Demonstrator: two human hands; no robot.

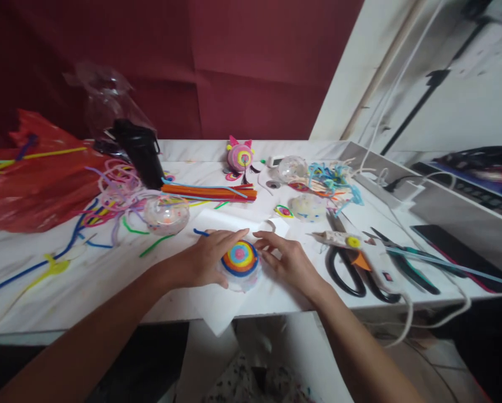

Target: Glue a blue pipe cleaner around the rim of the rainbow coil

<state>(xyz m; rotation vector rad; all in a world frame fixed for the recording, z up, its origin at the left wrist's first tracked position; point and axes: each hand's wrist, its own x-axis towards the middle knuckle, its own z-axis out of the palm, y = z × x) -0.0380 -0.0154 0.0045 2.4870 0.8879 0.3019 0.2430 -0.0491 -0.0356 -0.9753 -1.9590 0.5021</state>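
Note:
My left hand point(206, 258) is wrapped round the left side of a clear plastic dome point(244, 284) near the table's front edge. On top of the dome sits a coil of fuzzy pipe cleaner point(239, 256), ringed from a pink centre through light blue, yellow and orange to dark blue. A dark blue pipe cleaner end point(201, 232) sticks out behind my left fingers. At the coil's right edge, the fingers of my right hand point(290, 262) are bent and close together; whatever lies between them is hidden. White paper point(217, 310) lies under the dome.
To the right lie a glue gun point(372, 254), black-handled scissors point(345, 274) and pliers point(414, 268). Behind are a bundle of orange pipe cleaners point(209, 192), a pink decorated ball point(239, 157) and clear domes point(167, 214). A red bag point(45, 179) and black cup point(138, 151) stand left.

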